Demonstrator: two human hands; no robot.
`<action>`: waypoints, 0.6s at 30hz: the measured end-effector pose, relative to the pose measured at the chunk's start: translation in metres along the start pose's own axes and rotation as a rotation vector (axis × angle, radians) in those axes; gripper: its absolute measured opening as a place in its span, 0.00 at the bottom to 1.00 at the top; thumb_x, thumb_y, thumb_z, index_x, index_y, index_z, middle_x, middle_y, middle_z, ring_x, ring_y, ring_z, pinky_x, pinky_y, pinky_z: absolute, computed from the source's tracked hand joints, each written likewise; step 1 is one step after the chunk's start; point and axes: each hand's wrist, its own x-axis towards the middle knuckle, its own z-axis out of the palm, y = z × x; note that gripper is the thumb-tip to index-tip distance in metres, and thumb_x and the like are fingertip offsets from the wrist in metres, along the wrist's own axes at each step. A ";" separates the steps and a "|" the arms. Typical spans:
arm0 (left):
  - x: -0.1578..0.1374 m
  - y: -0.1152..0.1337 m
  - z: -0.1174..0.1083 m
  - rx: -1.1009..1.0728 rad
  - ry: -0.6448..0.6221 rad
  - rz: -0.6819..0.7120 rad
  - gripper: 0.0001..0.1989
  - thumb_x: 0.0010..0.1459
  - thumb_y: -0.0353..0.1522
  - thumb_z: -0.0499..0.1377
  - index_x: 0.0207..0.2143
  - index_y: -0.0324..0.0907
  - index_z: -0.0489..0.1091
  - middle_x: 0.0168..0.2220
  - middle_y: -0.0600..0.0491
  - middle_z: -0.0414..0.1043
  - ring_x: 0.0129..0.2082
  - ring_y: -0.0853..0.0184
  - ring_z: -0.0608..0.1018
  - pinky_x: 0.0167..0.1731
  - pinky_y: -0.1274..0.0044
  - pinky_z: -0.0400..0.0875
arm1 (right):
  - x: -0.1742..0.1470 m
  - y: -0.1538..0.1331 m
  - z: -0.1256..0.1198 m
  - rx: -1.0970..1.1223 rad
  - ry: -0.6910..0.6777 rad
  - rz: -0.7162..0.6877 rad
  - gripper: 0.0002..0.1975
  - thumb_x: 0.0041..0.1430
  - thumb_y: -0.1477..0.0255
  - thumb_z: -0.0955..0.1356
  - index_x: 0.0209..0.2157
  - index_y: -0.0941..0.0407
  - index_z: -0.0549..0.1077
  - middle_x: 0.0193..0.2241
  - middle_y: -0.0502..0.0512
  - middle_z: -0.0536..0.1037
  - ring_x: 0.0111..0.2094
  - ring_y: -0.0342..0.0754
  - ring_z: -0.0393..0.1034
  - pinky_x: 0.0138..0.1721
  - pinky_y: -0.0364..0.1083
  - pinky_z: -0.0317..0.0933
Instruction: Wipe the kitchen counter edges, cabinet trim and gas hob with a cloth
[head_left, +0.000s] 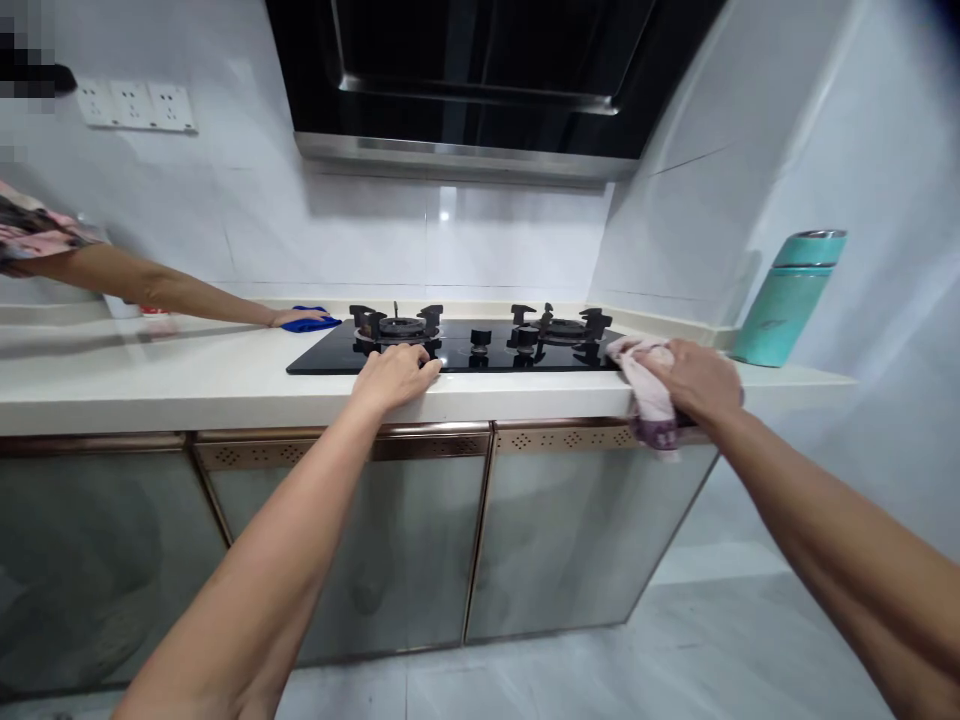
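Note:
My right hand [697, 378] grips a pale pink cloth [651, 392] at the right front corner of the black glass gas stove [465, 358]. The cloth's darker purple end hangs over the counter's front edge. Resting at the stove's front edge, left of the middle, my left hand [397, 375] has its fingers bent loosely over the glass and holds nothing visible; its fingertips are partly hidden. Two burners with black pan supports, the left burner [401, 326] and the right burner [564, 328], stand on the stove, with two black knobs [481, 340] between them.
A teal bottle [789, 300] stands on the counter [150, 375] by the right wall. From the left, another person's arm [157, 285] reaches in, a hand on a blue cloth [307, 320] beside the stove. Overhead hangs a black range hood [472, 70]. Cabinet doors [555, 540] are below.

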 end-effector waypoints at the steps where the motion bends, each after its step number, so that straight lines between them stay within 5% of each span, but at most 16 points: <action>1: 0.000 0.001 0.000 -0.010 0.002 -0.006 0.25 0.65 0.48 0.45 0.48 0.46 0.75 0.55 0.47 0.76 0.57 0.51 0.74 0.59 0.59 0.63 | -0.005 -0.023 -0.001 -0.040 0.031 0.029 0.35 0.67 0.45 0.54 0.47 0.60 0.74 0.44 0.76 0.77 0.48 0.69 0.71 0.44 0.63 0.62; 6: -0.003 -0.003 -0.002 -0.145 0.013 -0.010 0.32 0.67 0.54 0.39 0.58 0.48 0.68 0.59 0.48 0.74 0.60 0.52 0.73 0.60 0.60 0.62 | -0.025 -0.142 0.007 -0.028 0.012 -0.145 0.30 0.66 0.46 0.57 0.44 0.54 0.76 0.42 0.62 0.80 0.40 0.58 0.74 0.38 0.54 0.64; 11: 0.007 -0.018 0.004 -0.265 0.115 0.025 0.37 0.66 0.58 0.36 0.66 0.49 0.59 0.68 0.50 0.62 0.66 0.59 0.66 0.64 0.67 0.60 | -0.039 -0.241 0.018 0.188 -0.011 -0.462 0.31 0.69 0.49 0.51 0.40 0.54 0.75 0.40 0.62 0.80 0.42 0.59 0.73 0.44 0.53 0.63; 14: 0.015 -0.026 0.007 -0.301 0.179 0.075 0.39 0.67 0.55 0.35 0.69 0.43 0.56 0.71 0.47 0.55 0.71 0.62 0.58 0.67 0.70 0.54 | -0.036 -0.267 0.023 0.369 -0.046 -0.608 0.31 0.72 0.53 0.47 0.43 0.53 0.74 0.44 0.60 0.78 0.46 0.58 0.71 0.49 0.54 0.62; 18: 0.016 -0.027 0.006 -0.235 0.105 0.142 0.37 0.65 0.56 0.44 0.68 0.47 0.58 0.70 0.50 0.58 0.69 0.61 0.61 0.67 0.70 0.55 | -0.021 -0.249 0.019 0.657 -0.166 -0.618 0.31 0.73 0.58 0.43 0.55 0.52 0.68 0.53 0.58 0.73 0.53 0.53 0.68 0.54 0.53 0.62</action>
